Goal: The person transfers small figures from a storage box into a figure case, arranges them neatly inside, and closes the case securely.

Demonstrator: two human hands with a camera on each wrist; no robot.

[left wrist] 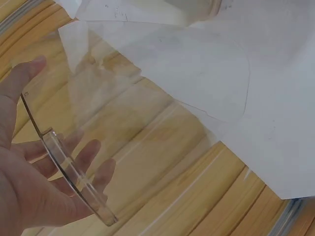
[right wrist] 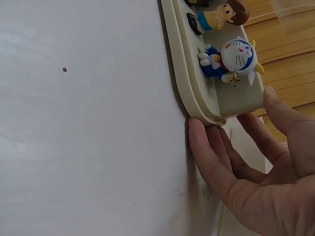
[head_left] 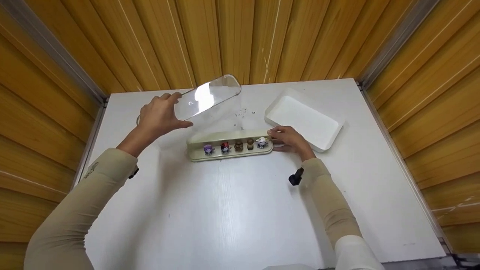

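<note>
My left hand (head_left: 159, 114) holds one end of a clear plastic cover (head_left: 210, 96) above the back left of the table. In the left wrist view, the thumb and fingers lie around the cover's raised end rim (left wrist: 74, 172). A cream display case (head_left: 225, 156) stands on the table with its front uncovered. Several small figurines stand in a row inside it, among them a white-and-blue cat figurine (right wrist: 238, 54) at the right end. My right hand (head_left: 290, 139) grips that end of the case, the thumb at its upper corner and fingertips (right wrist: 197, 129) at its base.
A shallow white tray (head_left: 330, 144) lies on the white table (head_left: 225, 210), behind and right of the case. Small dark specks mark the tabletop behind the case. Wood-patterned walls (head_left: 232, 41) enclose the back and both sides.
</note>
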